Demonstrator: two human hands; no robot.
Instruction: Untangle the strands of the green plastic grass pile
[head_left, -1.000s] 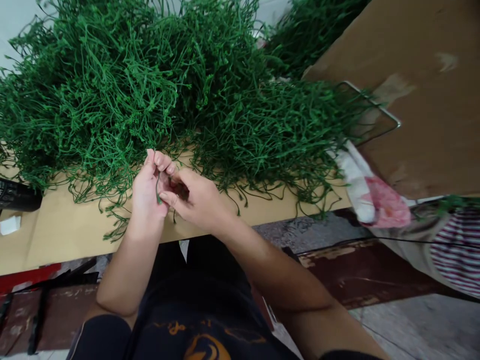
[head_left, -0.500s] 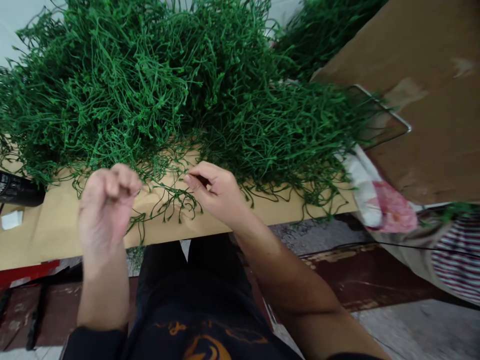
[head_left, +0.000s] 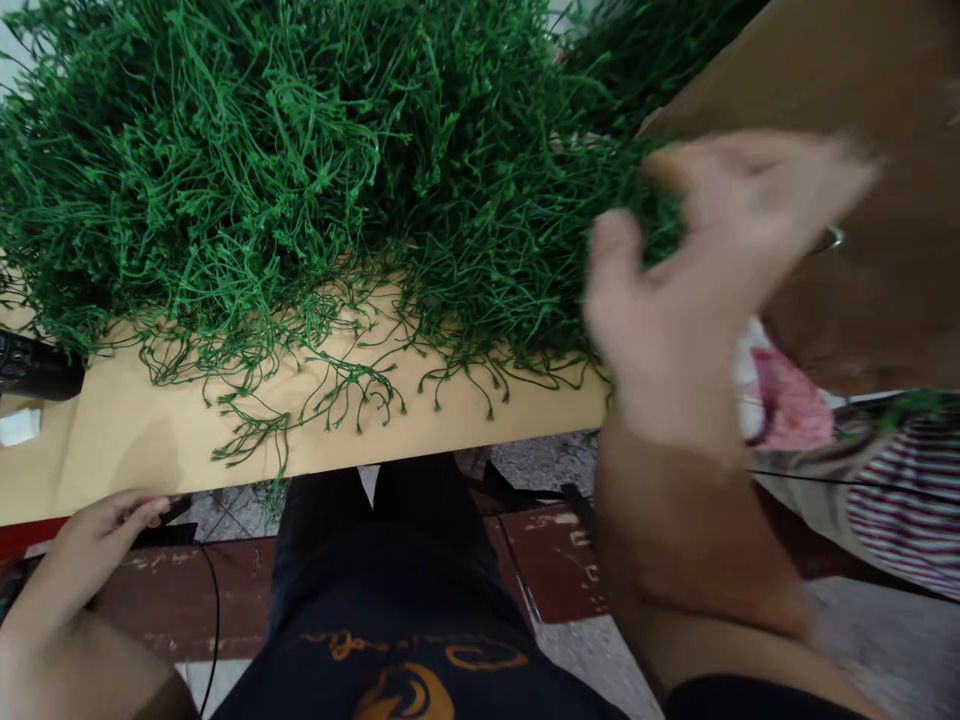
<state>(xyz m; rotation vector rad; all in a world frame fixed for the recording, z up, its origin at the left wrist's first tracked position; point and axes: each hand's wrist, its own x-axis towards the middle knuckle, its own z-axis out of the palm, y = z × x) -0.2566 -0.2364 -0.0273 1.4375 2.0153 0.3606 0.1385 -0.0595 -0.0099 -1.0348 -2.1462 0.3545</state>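
Observation:
A big heap of green plastic sprigs covers the tan table; loose strands trail to its front edge. My right hand is raised at the right end of the heap. It is smeared by motion, its thumb and fingers curved around a clump of sprigs; a firm hold cannot be made out. My left hand is low at the bottom left, under the table's front edge, fingers loosely stretched and holding nothing.
A brown cardboard sheet leans at the right, with a metal wire loop against it. A pink and white cloth and striped fabric lie below it. A black object and a small white piece sit at the table's left edge.
The hands have parted. My left hand dropped from in front of the heap to below the table edge; my right hand swung up and right into the sprigs.

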